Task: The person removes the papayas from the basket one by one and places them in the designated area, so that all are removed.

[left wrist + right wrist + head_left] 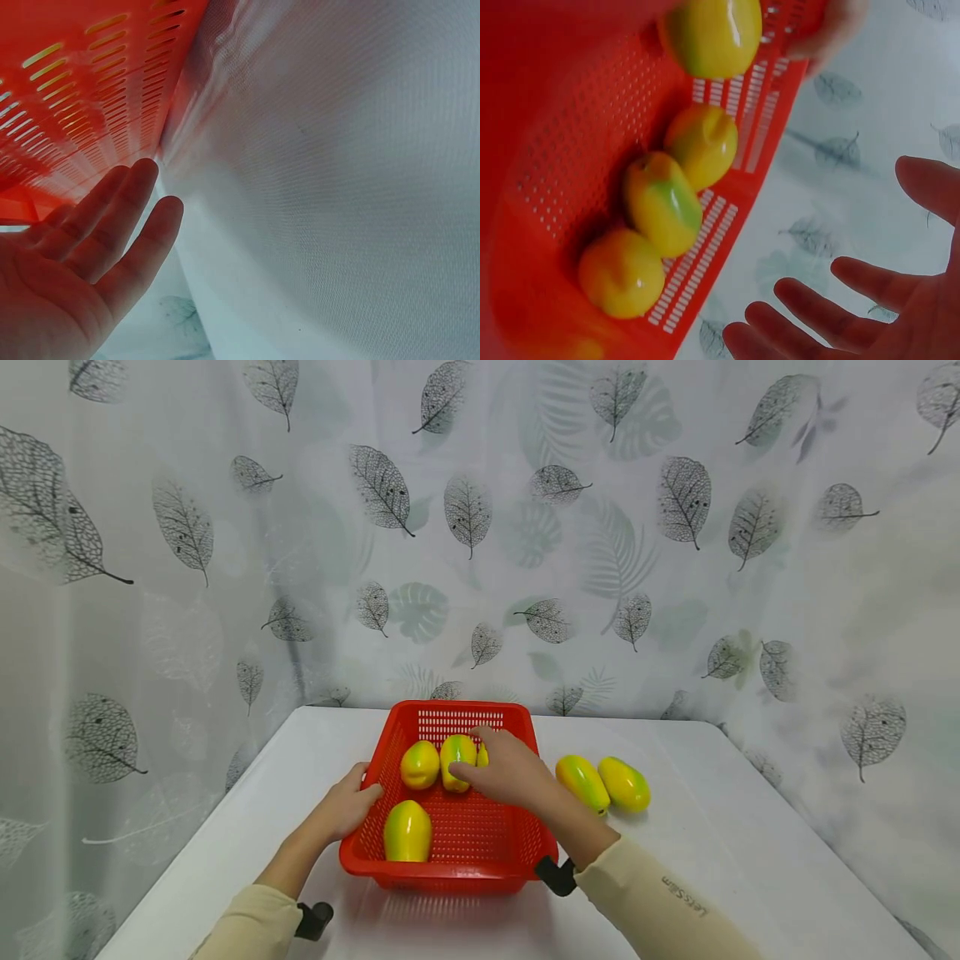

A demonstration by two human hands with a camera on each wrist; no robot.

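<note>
The right hand (pixel 513 770), fingers spread, is above probably light, stiff, slippery fruits (pixel 456 747), better taken around the middle, near the far edge of the basket (pixel 468 828), whose left edge the left hand (pixel 347 803) pinches.

head: bright, even; fruit (pixel 407 832): glossy highlights; wrist views: dimmer; right wrist: left hand (pixel 834 31) blurred

free front-right room in red basket (pixel 474 833), fruits (pixel 419 766) behind and left
</note>
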